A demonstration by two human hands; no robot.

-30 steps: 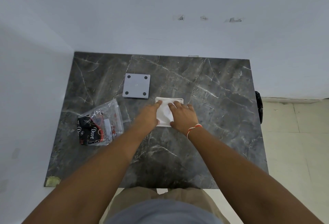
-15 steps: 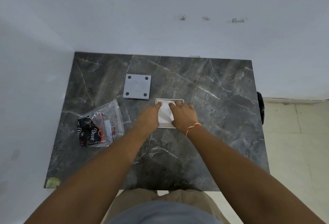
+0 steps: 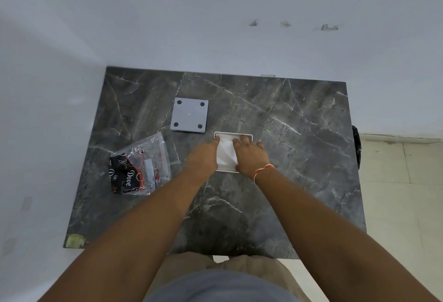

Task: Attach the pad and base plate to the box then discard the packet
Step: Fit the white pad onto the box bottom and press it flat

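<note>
A white box [image 3: 233, 134] lies open side up at the middle of the dark marble table [image 3: 299, 157]. A white pad [image 3: 226, 153] sits inside it. My left hand [image 3: 203, 155] presses on the pad's left side with flat fingers. My right hand [image 3: 251, 155] presses on its right side, fingers spread over the far rim. The grey square base plate [image 3: 189, 115], with a dark hole at each corner, lies just beyond and left of the box. A clear plastic packet [image 3: 141, 167] holding a black printed pouch rests at the left.
White walls close off the table on the left and far sides. A tiled floor [image 3: 402, 193] lies to the right, and a dark object [image 3: 356, 148] hangs at the table's right edge. A yellowish tape patch [image 3: 74, 240] marks the near left corner.
Both hands stay on the pad. The fingers have shifted slightly toward the box's far edge, smoothing the pad down.
</note>
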